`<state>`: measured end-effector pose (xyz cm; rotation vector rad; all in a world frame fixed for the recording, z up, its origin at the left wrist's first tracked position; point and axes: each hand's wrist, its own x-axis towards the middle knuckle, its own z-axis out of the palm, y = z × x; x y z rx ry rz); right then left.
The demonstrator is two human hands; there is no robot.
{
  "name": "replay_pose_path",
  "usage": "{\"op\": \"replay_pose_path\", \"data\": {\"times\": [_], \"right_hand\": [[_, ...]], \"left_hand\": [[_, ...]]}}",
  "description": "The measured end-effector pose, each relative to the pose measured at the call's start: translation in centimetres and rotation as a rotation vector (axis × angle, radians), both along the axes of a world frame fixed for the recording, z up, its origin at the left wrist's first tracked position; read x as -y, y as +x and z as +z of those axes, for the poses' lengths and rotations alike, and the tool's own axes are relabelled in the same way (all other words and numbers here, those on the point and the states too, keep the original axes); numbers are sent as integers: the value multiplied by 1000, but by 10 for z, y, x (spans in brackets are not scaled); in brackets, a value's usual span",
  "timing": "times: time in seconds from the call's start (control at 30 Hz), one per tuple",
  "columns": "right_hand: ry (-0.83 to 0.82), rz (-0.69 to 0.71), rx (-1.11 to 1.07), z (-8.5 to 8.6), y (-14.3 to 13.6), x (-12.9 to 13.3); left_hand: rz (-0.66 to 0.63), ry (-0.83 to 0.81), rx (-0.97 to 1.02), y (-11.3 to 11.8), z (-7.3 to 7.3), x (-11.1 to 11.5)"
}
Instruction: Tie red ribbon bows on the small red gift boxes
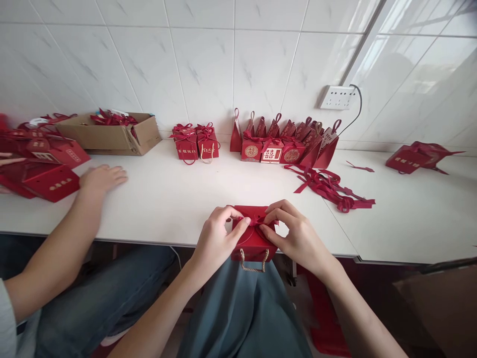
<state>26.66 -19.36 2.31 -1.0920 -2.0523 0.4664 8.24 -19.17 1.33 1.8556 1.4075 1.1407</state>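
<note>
Ribbon bow (255,222) being held on a red box (255,238)
At the near edge of the table (167,189), the bow is being pinched in the grip of the left hand (219,231) and right hand (296,233).

Held box (246,251) w/ bow (254,222) on top: btwn hands (218,232), lower ctr of frame, at front edge of surface (156,199). Behind, nr wall (204,64): box row (271,155) mid-frame; two boxes (197,146) to its L; carton (104,139) farther L, ribbons (114,118) in it. Ribbon pile (323,185) in front of row, R of ctr; lone box (404,158) far R.
</note>
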Motion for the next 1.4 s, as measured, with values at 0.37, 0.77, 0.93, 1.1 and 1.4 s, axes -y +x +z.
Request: {"op": "replay_pose_path", "data": {"times": [0.37,0.77,0.93,1.1,1.4], "right_hand": [[-232,-214,-30,10,2,14],[-569,-103,-319,-5,-11,-3],[-647,-29,-431,-6,-11,-9],[-696,-14,-463,-8,-9,-11],[-697,49,-586,-18,-11,-9]], "left_hand": [[83,-24,27,6,-5,7],[81,-187,327,4,-7,10],[75,-230,412,-3,-8,9],[72,-255,408,-11,-17,9],[142,-250,515,-8,-27,14]]}}
